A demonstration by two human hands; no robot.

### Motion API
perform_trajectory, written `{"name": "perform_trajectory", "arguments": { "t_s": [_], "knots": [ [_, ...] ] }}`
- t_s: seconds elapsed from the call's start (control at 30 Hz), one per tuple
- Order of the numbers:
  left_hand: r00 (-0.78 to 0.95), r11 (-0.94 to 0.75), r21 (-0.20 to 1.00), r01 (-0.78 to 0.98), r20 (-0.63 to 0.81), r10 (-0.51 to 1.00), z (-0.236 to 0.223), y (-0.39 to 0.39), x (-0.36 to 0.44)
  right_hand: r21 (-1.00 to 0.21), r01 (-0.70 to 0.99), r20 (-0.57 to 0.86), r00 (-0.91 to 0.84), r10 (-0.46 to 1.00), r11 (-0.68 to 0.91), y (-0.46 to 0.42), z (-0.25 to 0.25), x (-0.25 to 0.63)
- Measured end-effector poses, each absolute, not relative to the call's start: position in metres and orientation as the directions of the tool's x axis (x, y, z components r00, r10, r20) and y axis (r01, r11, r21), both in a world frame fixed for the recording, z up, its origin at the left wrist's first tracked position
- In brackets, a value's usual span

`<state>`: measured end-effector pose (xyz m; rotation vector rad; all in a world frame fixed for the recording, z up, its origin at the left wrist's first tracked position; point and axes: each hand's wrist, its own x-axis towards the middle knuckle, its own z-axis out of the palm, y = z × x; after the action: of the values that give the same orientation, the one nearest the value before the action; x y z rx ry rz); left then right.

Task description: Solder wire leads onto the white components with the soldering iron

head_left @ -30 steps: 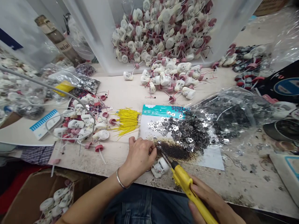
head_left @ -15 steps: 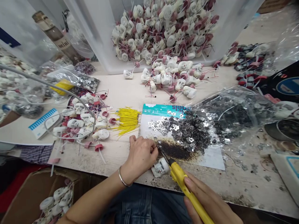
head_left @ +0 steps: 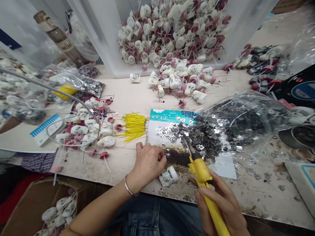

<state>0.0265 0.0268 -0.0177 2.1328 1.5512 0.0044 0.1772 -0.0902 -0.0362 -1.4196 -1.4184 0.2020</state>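
My right hand (head_left: 221, 200) is wrapped round a yellow soldering iron (head_left: 203, 177). The iron's metal tip points up and left, over the edge of a heap of small silvery metal plates (head_left: 197, 134). My left hand (head_left: 150, 160), with a bracelet at the wrist, rests at the near left corner of a printed sheet (head_left: 226, 168). Its fingers are pinched together; what they hold, if anything, is hidden. Just right of the fingers is a small shiny piece (head_left: 168, 151) beside dark grains (head_left: 178, 158). A white plastic housing (head_left: 168, 176) lies below, near the table's front edge.
Yellow wires (head_left: 135, 127) lie fanned out left of the sheet. White housings with pink caps (head_left: 86, 126) are piled further left, under a looping grey cable (head_left: 73, 95). A large bin (head_left: 108, 49) of similar parts stands behind. A clear bag (head_left: 248, 121) of plates sits right.
My right hand has turned and shifted the soldering iron up and right, its tip going from beside my left fingers to the metal plates. My left hand stays put.
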Motion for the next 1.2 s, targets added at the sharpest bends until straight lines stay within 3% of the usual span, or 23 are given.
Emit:
{"name": "perform_trajectory", "arguments": {
  "t_s": [0.13,0.3,0.37,0.43,0.5,0.57,0.77,0.9,1.07,1.2],
  "knots": [
    [0.361,-0.242,0.373,0.896,-0.291,0.886,-0.015,0.024,0.025,-0.717,0.617,0.526,0.173,0.833,0.324,-0.073,-0.051,0.161],
    [0.459,-0.308,0.444,0.841,-0.286,0.841,-0.013,0.030,0.009,-0.736,0.608,0.531,0.246,0.811,0.298,-0.071,-0.055,0.162],
    [0.378,-0.288,0.385,0.877,-0.181,0.908,-0.015,0.039,-0.003,-0.736,0.625,0.536,0.301,0.789,0.261,-0.074,-0.056,0.168],
    [0.256,-0.235,0.251,0.939,-0.056,0.965,-0.019,0.052,-0.014,-0.744,0.632,0.527,0.355,0.772,0.218,-0.075,-0.056,0.171],
    [0.212,-0.207,0.152,0.967,-0.021,0.977,-0.023,0.063,-0.023,-0.760,0.618,0.507,0.374,0.776,0.199,-0.074,-0.056,0.172],
    [0.238,-0.231,0.133,0.964,-0.033,0.971,-0.026,0.070,-0.028,-0.771,0.599,0.499,0.358,0.789,0.216,-0.070,-0.055,0.171],
    [0.298,-0.313,0.161,0.936,0.116,0.948,-0.026,0.074,-0.033,-0.749,0.626,0.531,0.370,0.762,0.217,-0.060,-0.048,0.175],
    [0.345,-0.366,0.202,0.908,0.134,0.929,-0.024,0.074,-0.027,-0.728,0.631,0.522,0.260,0.812,0.266,-0.051,-0.048,0.178],
    [0.415,-0.442,0.352,0.825,0.153,0.897,-0.023,0.077,-0.011,-0.650,0.693,0.581,0.190,0.791,0.311,-0.024,-0.049,0.175],
    [0.484,-0.488,0.430,0.759,0.128,0.866,-0.022,0.075,0.001,-0.611,0.723,0.513,0.051,0.857,0.323,0.010,-0.050,0.167]
  ]
}}
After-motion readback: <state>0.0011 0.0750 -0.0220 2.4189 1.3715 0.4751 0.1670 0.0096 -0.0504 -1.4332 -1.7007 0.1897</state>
